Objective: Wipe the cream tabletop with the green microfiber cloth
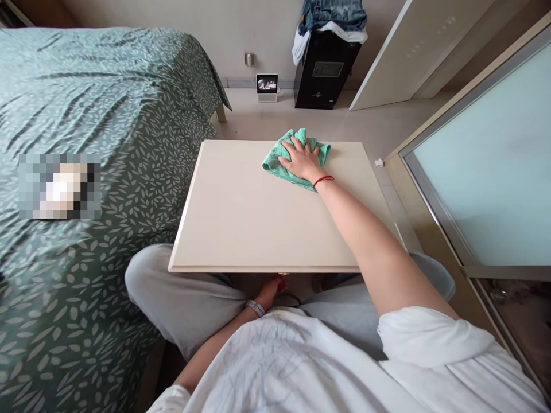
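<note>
My right hand (pixel 300 160) lies flat with spread fingers on a green cloth (pixel 275 162), pressing it against the tabletop. The cloth is bunched and folded near the far edge of a small cream table (pixel 258 218). A red string bracelet (pixel 323 180) circles my right wrist. Down between my knees, my left hand (pixel 270 291) sits just below the table's front edge, close to a small gold-coloured fitting (pixel 283 273). Its fingers are mostly in shadow and partly hidden, so their grip is unclear. A pale watch band (pixel 255 308) is on my left wrist.
A bed with a green leaf-patterned sheet (pixel 107 160) stands at left, carrying a blurred-out item. Beyond the table are a small screen device (pixel 267 87) and a black cabinet (pixel 325 71) topped with jeans (pixel 333 14). A frosted glass panel (pixel 486 149) rises at right.
</note>
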The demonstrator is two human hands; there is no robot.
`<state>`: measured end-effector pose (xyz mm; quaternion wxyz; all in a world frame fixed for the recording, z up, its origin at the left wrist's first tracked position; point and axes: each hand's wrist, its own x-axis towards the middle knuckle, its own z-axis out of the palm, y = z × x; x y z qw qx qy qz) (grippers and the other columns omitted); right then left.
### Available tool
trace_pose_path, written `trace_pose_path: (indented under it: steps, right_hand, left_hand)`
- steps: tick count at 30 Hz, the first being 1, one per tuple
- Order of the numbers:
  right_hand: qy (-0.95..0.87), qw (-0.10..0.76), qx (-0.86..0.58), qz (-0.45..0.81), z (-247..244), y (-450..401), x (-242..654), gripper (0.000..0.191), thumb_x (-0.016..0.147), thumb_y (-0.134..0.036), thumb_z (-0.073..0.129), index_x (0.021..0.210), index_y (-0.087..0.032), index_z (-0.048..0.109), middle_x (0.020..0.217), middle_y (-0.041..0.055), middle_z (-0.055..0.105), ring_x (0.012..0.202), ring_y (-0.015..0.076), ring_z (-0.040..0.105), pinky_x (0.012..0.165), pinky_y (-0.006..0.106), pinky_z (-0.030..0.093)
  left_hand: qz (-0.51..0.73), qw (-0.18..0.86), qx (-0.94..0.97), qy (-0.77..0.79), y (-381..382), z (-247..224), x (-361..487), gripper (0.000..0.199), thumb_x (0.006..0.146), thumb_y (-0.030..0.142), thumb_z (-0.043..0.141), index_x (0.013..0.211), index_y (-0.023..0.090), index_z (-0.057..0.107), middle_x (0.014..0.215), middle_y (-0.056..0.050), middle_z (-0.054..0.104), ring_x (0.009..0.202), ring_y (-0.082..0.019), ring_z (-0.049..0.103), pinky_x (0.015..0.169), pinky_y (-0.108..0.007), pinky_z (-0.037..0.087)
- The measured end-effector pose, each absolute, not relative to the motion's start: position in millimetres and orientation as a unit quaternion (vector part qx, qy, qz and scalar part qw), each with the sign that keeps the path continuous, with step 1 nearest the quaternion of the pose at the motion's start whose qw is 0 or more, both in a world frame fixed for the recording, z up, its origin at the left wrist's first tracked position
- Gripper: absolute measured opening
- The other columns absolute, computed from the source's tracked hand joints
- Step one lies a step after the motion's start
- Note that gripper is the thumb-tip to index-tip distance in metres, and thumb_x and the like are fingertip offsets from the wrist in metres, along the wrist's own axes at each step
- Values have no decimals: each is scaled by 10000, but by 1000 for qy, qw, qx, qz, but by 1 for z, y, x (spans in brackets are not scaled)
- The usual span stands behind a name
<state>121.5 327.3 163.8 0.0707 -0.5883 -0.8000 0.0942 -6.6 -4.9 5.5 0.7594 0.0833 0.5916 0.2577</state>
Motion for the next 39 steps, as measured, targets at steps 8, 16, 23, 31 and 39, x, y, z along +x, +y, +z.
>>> trace_pose_path:
  steps: [8, 16, 23, 31, 39]
  right_hand:
    - [-848, 22, -524, 74, 170, 209, 140, 792, 1192, -541, 438, 1918, -225, 414, 2011, 187, 260, 1765, 602, 329, 1332, 902, 305]
    - [-907, 15, -416, 68, 162, 72, 173, 794, 1161, -554, 608, 1883, -245, 496, 1981, 211, 335, 1733, 586, 404, 1346, 895, 295]
    - [-905, 6, -414, 100, 167, 112, 167, 779, 1156, -597, 613, 1871, -303, 518, 1969, 191, 374, 1745, 572, 386, 1352, 877, 273]
    - [-851, 35, -510, 122, 172, 245, 125, 812, 1159, -597, 520, 1902, -275, 454, 2008, 190, 265, 1766, 611, 303, 1327, 919, 242]
    - [-801, 54, -585, 117, 174, 325, 98, 817, 1158, -583, 468, 1912, -271, 418, 2021, 166, 230, 1798, 596, 239, 1330, 959, 214]
  left_hand:
    - [271, 758, 89, 586, -7, 6, -8, 187, 649, 214, 435, 784, 123, 527, 697, -72, 586, 577, -108, 548, 548, -202, 379]
    - [259, 761, 97, 587, -6, 6, -4, 166, 648, 205, 430, 750, 117, 526, 679, -63, 584, 564, -105, 541, 556, -207, 378]
    - [260, 766, 95, 581, -7, 4, -5, 182, 648, 205, 427, 771, 109, 522, 687, -76, 588, 563, -109, 545, 555, -209, 380]
    - [258, 766, 92, 582, -8, 0, -7, 219, 635, 222, 443, 803, 118, 536, 716, -78, 593, 586, -109, 550, 558, -202, 385]
    - [260, 763, 90, 584, -7, 9, -6, 221, 618, 226, 457, 781, 105, 544, 700, -87, 593, 584, -115, 549, 562, -208, 386]
